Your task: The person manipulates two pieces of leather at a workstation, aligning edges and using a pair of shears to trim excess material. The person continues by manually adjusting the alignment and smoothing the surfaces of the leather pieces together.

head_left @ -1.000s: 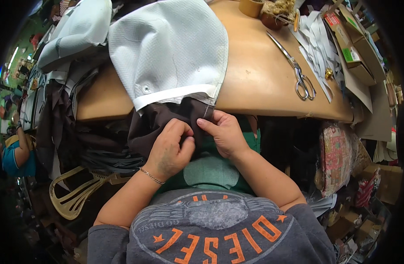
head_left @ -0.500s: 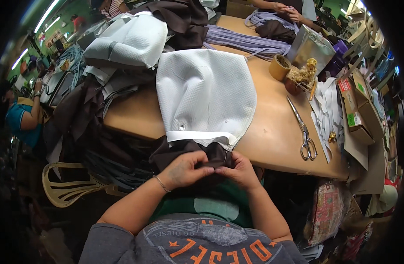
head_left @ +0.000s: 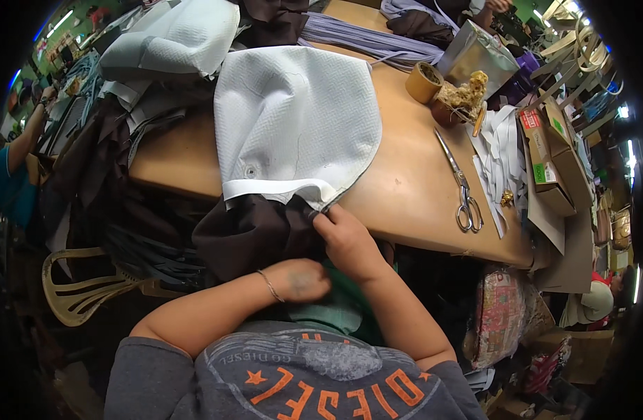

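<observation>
On our tan table point(head_left: 405, 203), we have a white cloth piece point(head_left: 293, 115) reaching the near edge, metal scissors point(head_left: 462, 185) and white strips point(head_left: 498, 136) to its right, a tape roll point(head_left: 418, 89), and lilac cords point(head_left: 370, 40) farther back.

A cover point(head_left: 300, 122) lies on the desk point(head_left: 412, 183), the cloth point(head_left: 255, 234) at its near end past the front edge. Leftward, another cover point(head_left: 174, 42) rests on a fabric heap point(head_left: 101, 143). Rightward lie scissors point(head_left: 462, 179), then strips point(head_left: 498, 143); a tape roll point(head_left: 421, 88) sits behind the scissors.
</observation>
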The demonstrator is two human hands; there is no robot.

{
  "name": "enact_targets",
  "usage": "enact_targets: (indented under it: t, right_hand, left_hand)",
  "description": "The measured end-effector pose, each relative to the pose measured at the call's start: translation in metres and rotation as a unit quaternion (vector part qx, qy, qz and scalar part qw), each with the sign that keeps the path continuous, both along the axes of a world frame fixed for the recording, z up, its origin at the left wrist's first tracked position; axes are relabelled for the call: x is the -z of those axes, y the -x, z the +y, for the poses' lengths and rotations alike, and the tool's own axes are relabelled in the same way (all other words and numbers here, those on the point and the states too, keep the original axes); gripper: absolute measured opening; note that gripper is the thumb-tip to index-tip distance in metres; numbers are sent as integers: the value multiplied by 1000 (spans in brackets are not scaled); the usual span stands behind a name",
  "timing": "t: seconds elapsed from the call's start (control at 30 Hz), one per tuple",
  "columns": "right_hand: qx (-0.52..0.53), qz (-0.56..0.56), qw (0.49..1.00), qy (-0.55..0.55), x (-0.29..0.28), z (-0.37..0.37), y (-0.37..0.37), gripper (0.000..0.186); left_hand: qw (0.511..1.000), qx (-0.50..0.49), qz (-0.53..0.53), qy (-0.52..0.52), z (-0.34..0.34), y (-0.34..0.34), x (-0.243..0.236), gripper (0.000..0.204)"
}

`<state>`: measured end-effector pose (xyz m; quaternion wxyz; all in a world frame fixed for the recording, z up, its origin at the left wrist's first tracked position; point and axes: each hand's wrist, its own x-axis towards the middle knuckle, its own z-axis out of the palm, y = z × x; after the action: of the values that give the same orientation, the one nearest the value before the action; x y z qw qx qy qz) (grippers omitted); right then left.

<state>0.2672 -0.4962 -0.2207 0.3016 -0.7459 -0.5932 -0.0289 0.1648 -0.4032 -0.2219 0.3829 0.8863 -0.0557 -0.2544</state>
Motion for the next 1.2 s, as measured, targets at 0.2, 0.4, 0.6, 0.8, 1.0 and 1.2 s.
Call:
enact_targets:
  t: [0.2,0.4,0.6,0.8,1.0,1.2]
  right_hand:
    - [47,-21,998,39,-3,-9,23,22]
    - [146,-49,988,-16,12,-7,31,18]
    - [131,61,989,-18,-18,-8,19,24]
    - [120,113,976,-144,37,13,19,22]
    - [99,35,989,-102,30,14,21,23]
    - [68,69,993,-69,28,23,23,25]
  left_hand:
    - [933,-97,-333,-98,38,1,37,17]
    - [795,-491,-86,346,29,-6,3,14]
    - [820,-300,-428,232,36,-13,2,25]
    - [497,-459,-22,737,23,-18,-35,43]
    - [717,-372,-205,553,19,-16,-26,45]
    - [870,-152,-437,-169,86,-19,11,54]
